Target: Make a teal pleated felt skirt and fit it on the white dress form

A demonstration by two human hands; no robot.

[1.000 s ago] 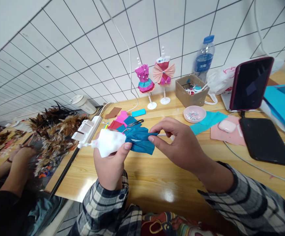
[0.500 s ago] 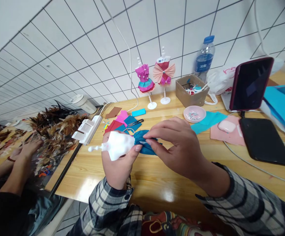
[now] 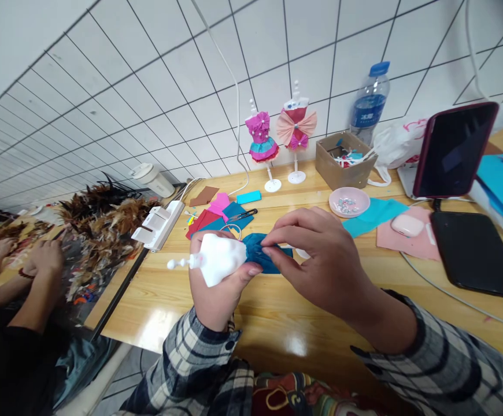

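A small white mannequin (image 3: 221,259) lies on its side in my left hand (image 3: 215,297), its knobbed neck pointing left. Dark teal cloth (image 3: 258,253) wraps its lower end and spreads to the right. My left thumb presses near the edge of that cloth. From the right, my right hand (image 3: 316,263) pinches the cloth between thumb and forefinger. Behind my hands, small thread snips (image 3: 243,215) rest on cloth scraps. Two dressed mannequins stand at the wall, one in a magenta and turquoise dress (image 3: 261,138), the other with a peach bow (image 3: 297,127).
Along the back are a box of scraps (image 3: 344,164), a bottle (image 3: 368,107) and a pink dish of beads (image 3: 349,202). Phones (image 3: 479,254) and a cable lie right. A power strip (image 3: 158,225) and feathers (image 3: 104,242) are left, near another person's hands (image 3: 45,263).
The view has shifted slightly, so most things sit further right. The teal cloth looks flatter and more spread out beneath my right fingertips. Both hands keep their hold.
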